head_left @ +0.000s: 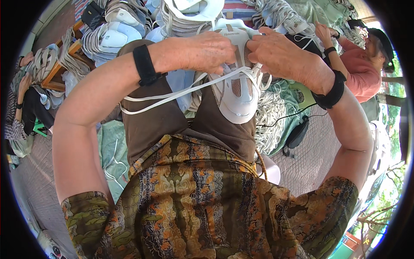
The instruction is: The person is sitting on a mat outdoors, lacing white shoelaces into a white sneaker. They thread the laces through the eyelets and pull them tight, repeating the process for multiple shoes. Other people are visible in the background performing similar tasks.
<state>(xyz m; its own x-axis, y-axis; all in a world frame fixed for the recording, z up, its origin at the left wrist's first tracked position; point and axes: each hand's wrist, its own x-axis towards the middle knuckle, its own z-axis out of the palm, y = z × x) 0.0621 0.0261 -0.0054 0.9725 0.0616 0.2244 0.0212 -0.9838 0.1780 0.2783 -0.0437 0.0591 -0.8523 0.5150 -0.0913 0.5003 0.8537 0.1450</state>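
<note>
White shoe upper (238, 93) sits in front of my chest, toe end pointing down toward my lap, held up between both hands. My left hand (206, 51) grips its top edge from the left, fingers curled shut over the material, and my right hand (280, 56) pinches the same top edge from the right, so the two hands nearly meet above it. A flat white lace (172, 93) runs from the upper's eyelet area out to my left and loops back across my brown apron (159, 121). Each of my wrists wears a black band (144, 64). Stacks of similar white uppers (114, 36) are piled ahead of me, and loose laces (269, 116) lie heaped below the upper to my right. Another person in a pink top (360, 71) works at the far right, a hand (322, 31) raised to the piles.
</note>
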